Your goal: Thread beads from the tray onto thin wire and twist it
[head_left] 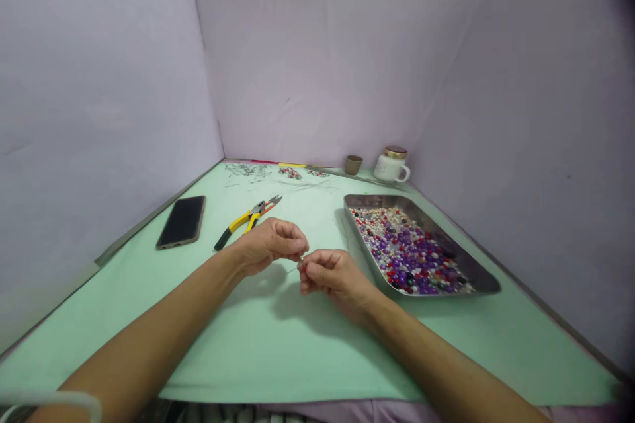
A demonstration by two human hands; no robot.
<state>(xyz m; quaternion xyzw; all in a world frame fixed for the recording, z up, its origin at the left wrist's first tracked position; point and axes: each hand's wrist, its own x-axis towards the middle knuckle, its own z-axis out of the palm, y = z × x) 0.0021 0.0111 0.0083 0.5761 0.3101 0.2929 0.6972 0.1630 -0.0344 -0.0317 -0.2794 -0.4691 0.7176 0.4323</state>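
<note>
My left hand [274, 244] and my right hand [336, 277] meet above the middle of the table. Both are closed, fingertips pinching a small beaded wire [301, 264] between them. A red bead and something pale show at the fingertips, and a thin wire end sticks out to the left. The fingers hide most of this piece. Just behind my left hand lie pliers [237, 223] with yellow and black handles, beside small snips [270, 203] with orange handles. To the right of my right hand is a metal tray [368, 252] of loose purple, red, white and dark beads [411, 251].
A phone [182, 221] lies at the left. Along the back are cut wires [247, 170], small clusters of beaded pieces [290, 173], a brown cup [353, 164] and a lidded white mug [391, 167]. Pale walls [317, 66] enclose the green table [278, 357].
</note>
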